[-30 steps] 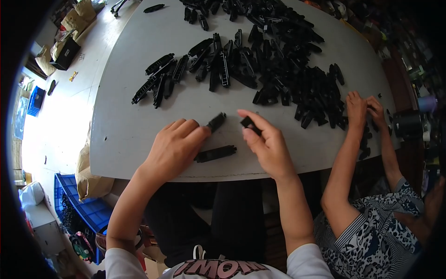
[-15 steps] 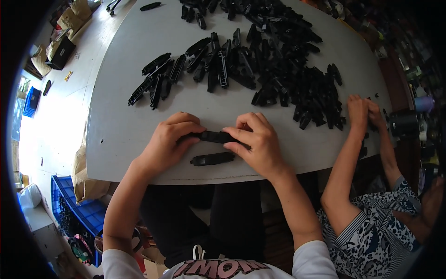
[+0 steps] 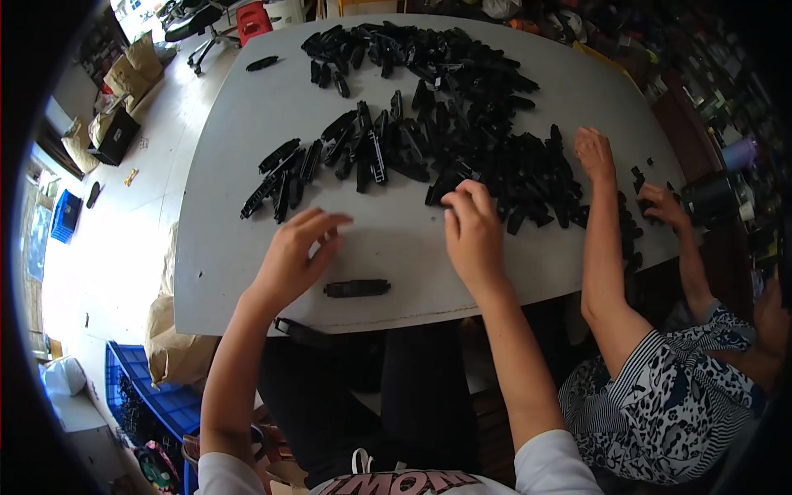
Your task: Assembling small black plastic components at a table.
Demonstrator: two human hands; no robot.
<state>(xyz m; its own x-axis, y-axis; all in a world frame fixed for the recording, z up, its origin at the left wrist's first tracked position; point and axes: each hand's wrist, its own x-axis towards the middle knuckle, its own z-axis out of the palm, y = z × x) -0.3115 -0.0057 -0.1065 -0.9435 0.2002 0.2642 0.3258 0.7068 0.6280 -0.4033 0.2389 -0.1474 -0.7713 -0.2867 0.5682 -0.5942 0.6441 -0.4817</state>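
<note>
My left hand (image 3: 295, 254) hovers over the grey table (image 3: 231, 256) with its fingers spread and nothing in it. A single long black plastic part (image 3: 356, 288) lies just to its right, near the table's front edge. My right hand (image 3: 472, 235) reaches forward, fingers apart, and its fingertips touch the near edge of a big pile of black plastic parts (image 3: 495, 165). A row of similar black parts (image 3: 330, 157) lies fanned out beyond my left hand.
A co-worker in a patterned top sits at my right, with one hand (image 3: 594, 150) on the pile and the other hand (image 3: 660, 206) by the table edge. On the floor to the left stand a blue crate (image 3: 157, 396) and a brown bag (image 3: 169, 346).
Half a second ago both hands were closed together on one black part. They have since come apart, the left opening over the table and the right stretching forward to the pile.
</note>
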